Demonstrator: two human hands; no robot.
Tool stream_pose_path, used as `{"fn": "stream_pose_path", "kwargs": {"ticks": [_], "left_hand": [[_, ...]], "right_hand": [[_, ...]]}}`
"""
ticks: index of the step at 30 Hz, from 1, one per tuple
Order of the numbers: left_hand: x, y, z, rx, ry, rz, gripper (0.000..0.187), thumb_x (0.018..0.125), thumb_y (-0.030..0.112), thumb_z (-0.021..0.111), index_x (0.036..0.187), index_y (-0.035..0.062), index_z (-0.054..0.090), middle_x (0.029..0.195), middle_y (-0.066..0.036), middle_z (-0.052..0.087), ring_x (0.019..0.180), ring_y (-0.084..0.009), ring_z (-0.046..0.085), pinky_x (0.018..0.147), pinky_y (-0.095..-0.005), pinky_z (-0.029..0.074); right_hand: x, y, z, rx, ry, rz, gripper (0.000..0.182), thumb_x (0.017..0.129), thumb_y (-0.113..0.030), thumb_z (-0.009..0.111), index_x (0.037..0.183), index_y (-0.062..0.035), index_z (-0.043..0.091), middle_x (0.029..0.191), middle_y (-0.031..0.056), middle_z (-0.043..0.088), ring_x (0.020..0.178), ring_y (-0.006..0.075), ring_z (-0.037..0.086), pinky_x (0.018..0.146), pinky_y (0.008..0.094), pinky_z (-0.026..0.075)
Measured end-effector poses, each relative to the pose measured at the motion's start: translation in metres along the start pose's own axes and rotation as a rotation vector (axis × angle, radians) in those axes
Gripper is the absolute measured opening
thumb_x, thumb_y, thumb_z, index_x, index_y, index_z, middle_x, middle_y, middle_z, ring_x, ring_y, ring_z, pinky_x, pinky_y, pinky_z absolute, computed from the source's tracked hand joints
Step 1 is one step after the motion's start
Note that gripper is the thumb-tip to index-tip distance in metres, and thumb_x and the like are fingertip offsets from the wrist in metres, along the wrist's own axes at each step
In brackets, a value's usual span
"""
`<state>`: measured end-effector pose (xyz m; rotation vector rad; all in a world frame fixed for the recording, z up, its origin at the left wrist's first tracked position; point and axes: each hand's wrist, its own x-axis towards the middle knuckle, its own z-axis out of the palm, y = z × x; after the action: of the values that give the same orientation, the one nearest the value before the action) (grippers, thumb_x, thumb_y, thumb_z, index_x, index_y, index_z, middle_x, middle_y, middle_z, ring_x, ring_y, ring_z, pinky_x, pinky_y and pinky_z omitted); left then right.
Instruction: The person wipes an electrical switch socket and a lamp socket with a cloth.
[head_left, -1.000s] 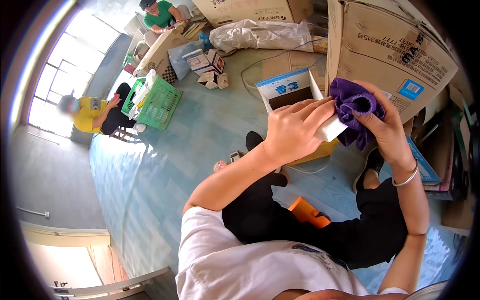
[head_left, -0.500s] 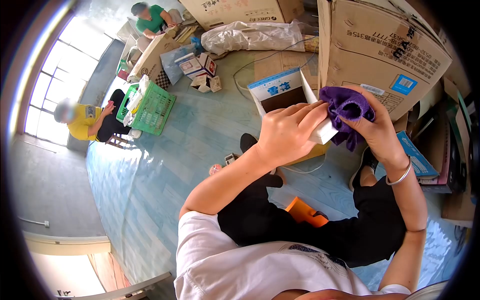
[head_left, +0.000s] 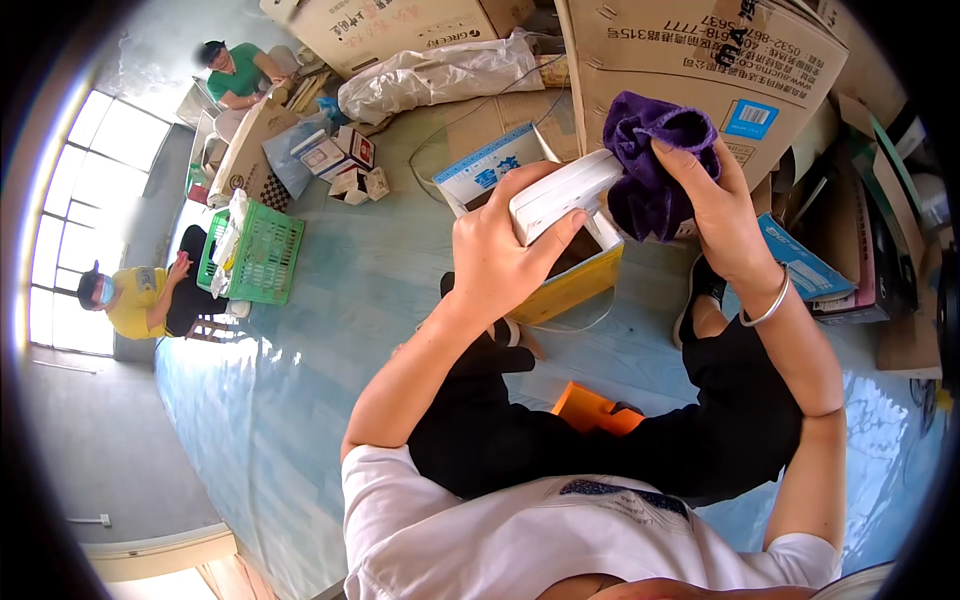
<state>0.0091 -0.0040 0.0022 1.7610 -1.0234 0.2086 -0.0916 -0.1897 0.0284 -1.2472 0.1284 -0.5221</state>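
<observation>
My left hand (head_left: pixel 505 235) grips a flat white object (head_left: pixel 562 195) with rounded edges, thumb on its near side. A crumpled purple cloth (head_left: pixel 655 160) is pinched in my right hand (head_left: pixel 712 205), and it touches the far right end of the white object. Below both hands stands an open box (head_left: pixel 572 290) with a yellow side and a white and blue flap. An orange object (head_left: pixel 590 408) lies between my legs.
Large cardboard boxes (head_left: pixel 690 100) stand ahead, with more open boxes (head_left: pixel 815 255) at the right. A green crate (head_left: pixel 265 255) stands on the left. Two people sit beyond it, one in yellow (head_left: pixel 140 300), one in green (head_left: pixel 238 75). Small cartons (head_left: pixel 335 155) lie on the floor.
The white object has been turned, showing more of its side. The cloth has moved from around its near end to its far right end. The camera view has shifted to the right.
</observation>
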Motion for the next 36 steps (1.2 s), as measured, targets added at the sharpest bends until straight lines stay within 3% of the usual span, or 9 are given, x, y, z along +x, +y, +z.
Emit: {"fn": "stream_pose_path", "kwargs": {"ticks": [6, 9, 13, 15, 20, 21, 32, 33, 36], "left_hand": [[0.002, 0.003, 0.0, 0.039, -0.039, -0.028, 0.038, 0.081, 0.031, 0.075, 0.11, 0.0095, 0.064, 0.087, -0.011, 0.072, 0.076, -0.0245, 0.072, 0.066, -0.031, 0.055], [0.004, 0.0, -0.003, 0.157, -0.026, 0.109, 0.037, 0.077, 0.026, 0.078, 0.108, 0.0111, 0.065, 0.085, -0.012, 0.07, 0.074, -0.0278, 0.07, 0.065, -0.0326, 0.056], [0.013, -0.007, -0.025, -0.029, 0.131, -0.06, 0.038, 0.08, 0.024, 0.077, 0.108, 0.0022, 0.064, 0.087, -0.01, 0.072, 0.076, -0.0163, 0.07, 0.064, -0.0295, 0.054], [0.014, -0.004, -0.036, -0.292, 0.134, -0.304, 0.034, 0.085, 0.015, 0.073, 0.11, -0.0053, 0.062, 0.099, -0.01, 0.068, 0.087, -0.0144, 0.066, 0.076, -0.0264, 0.053], [0.014, -0.003, -0.029, -0.783, 0.076, -0.626, 0.038, 0.09, 0.031, 0.064, 0.115, 0.0028, 0.06, 0.105, -0.009, 0.067, 0.09, -0.0197, 0.067, 0.072, -0.0378, 0.055], [0.016, -0.005, -0.026, -0.867, 0.033, -0.721, 0.04, 0.09, 0.035, 0.063, 0.116, 0.0051, 0.06, 0.107, -0.008, 0.067, 0.093, -0.0205, 0.066, 0.071, -0.04, 0.055], [0.016, -0.007, -0.026, -1.026, -0.223, -0.73, 0.058, 0.095, 0.046, 0.048, 0.134, 0.0023, 0.045, 0.112, -0.016, 0.065, 0.091, -0.0327, 0.068, 0.066, -0.0407, 0.059], [0.014, -0.002, -0.023, -0.984, -0.196, -0.722, 0.06, 0.095, 0.046, 0.048, 0.138, 0.0049, 0.039, 0.116, -0.017, 0.062, 0.091, -0.0327, 0.068, 0.066, -0.041, 0.059], [0.015, -0.001, -0.019, -0.971, -0.226, -0.704, 0.066, 0.095, 0.047, 0.049, 0.145, 0.0118, 0.024, 0.124, -0.016, 0.056, 0.093, -0.0314, 0.067, 0.066, -0.041, 0.059]], "right_hand": [[-0.004, 0.008, 0.0, -0.02, -0.197, 0.085, 0.034, 0.095, -0.023, 0.063, 0.123, -0.0043, 0.057, 0.107, 0.0004, 0.064, 0.098, 0.0071, 0.059, 0.087, 0.0219, 0.048], [0.003, 0.023, -0.001, -0.329, -0.308, -0.339, 0.037, 0.091, -0.016, 0.067, 0.124, -0.0034, 0.055, 0.105, 0.0019, 0.064, 0.099, 0.0109, 0.059, 0.091, 0.0252, 0.047], [0.007, 0.008, -0.016, -0.425, -0.273, -0.242, 0.039, 0.091, -0.015, 0.066, 0.126, -0.0014, 0.055, 0.108, 0.0027, 0.065, 0.097, 0.01, 0.061, 0.09, 0.0256, 0.047], [0.002, -0.003, -0.02, -0.405, -0.234, -0.171, 0.04, 0.091, -0.012, 0.063, 0.127, 0.0005, 0.054, 0.112, 0.0051, 0.064, 0.103, 0.0121, 0.06, 0.094, 0.0265, 0.046], [0.002, 0.006, -0.02, -0.192, 0.082, 0.117, 0.04, 0.096, -0.019, 0.059, 0.129, 0.0015, 0.053, 0.12, 0.0062, 0.062, 0.11, 0.0136, 0.058, 0.097, 0.0278, 0.044], [0.0, 0.008, -0.01, -0.214, -0.043, 0.074, 0.041, 0.097, -0.023, 0.057, 0.13, 0.0009, 0.052, 0.123, 0.0048, 0.06, 0.113, 0.0119, 0.055, 0.099, 0.0269, 0.041], [0.004, 0.016, -0.006, -0.093, -0.24, 0.153, 0.046, 0.096, -0.027, 0.061, 0.135, -0.0056, 0.049, 0.119, 0.0044, 0.06, 0.109, 0.011, 0.056, 0.095, 0.0252, 0.044], [0.005, 0.026, -0.006, -0.206, -0.35, -0.139, 0.053, 0.09, -0.02, 0.068, 0.137, -0.0071, 0.045, 0.122, 0.0061, 0.057, 0.112, 0.0142, 0.054, 0.097, 0.0285, 0.043], [0.005, 0.027, -0.008, -0.584, -0.428, -0.382, 0.07, 0.077, -0.013, 0.077, 0.139, -0.0091, 0.044, 0.124, 0.0098, 0.049, 0.118, 0.022, 0.049, 0.101, 0.0322, 0.04]]}}
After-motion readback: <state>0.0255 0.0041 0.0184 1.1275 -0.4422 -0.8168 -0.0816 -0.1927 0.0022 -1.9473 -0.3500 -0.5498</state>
